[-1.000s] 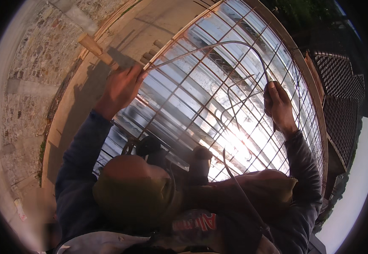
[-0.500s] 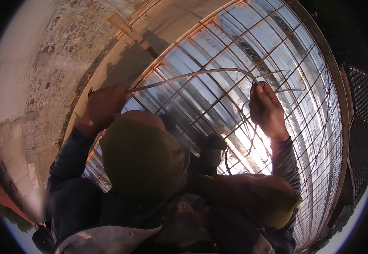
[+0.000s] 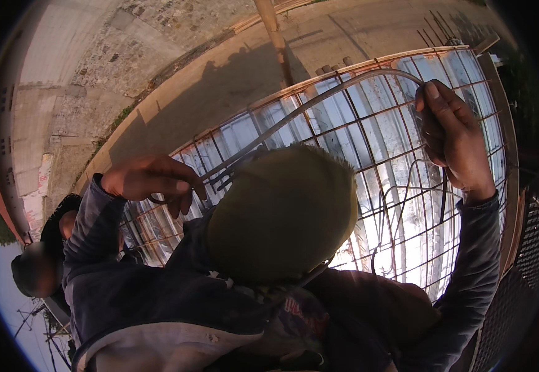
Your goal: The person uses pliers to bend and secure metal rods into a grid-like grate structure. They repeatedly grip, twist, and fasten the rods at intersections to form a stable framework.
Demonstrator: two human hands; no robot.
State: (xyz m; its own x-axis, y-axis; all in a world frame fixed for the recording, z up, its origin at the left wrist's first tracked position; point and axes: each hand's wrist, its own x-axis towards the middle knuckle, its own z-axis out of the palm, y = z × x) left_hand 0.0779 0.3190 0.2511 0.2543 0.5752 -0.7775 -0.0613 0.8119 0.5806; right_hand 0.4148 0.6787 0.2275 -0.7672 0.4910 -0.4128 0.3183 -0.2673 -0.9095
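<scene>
A long grey flexible pipe or cable (image 3: 319,99) arches across the view, sharply bent at its right end. My right hand (image 3: 452,127) is closed around that bent end, thumb on top. My left hand (image 3: 154,180) hangs near the lower left end, fingers loosely curled and apart; whether a fingertip touches it I cannot tell. A small dark ring-like thing shows beneath the left fingers, too unclear to name. Under both hands lies a grid of rusty rebar (image 3: 399,108) over shiny corrugated metal sheets (image 3: 368,133). Thinner wire or cable loops (image 3: 399,189) hang over the grid below my right hand.
My knee in olive cloth (image 3: 282,214) covers the middle. A wooden post (image 3: 272,31) stands beyond the deck edge, above a dirt strip (image 3: 207,87) and stone wall (image 3: 120,49). Rebar ends (image 3: 440,28) stick up at the far right. Another person (image 3: 37,270) is at the left.
My view has turned. The left fingers have loosened from the pipe's left end. My right hand, still gripping the bend, appears farther right and closer to the deck's far corner.
</scene>
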